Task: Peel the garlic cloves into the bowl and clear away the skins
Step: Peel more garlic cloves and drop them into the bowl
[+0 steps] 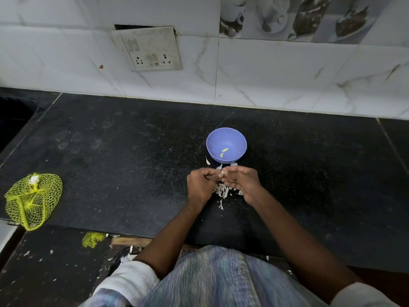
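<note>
Left hand [200, 185] and right hand [242, 181] pinching 1 small garlic clove [224, 172] just before the bowl [226, 144] holding 2 peeled ones; likely light, firm, slippery, papery-skinned, best nipped at the tip.

Both hands [223, 182] together — fingers [213, 173] seemingly pinching

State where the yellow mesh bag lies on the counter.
In the head view, the yellow mesh bag lies at the far left of the black counter near its front edge, well apart from the blue bowl and both hands.
</note>
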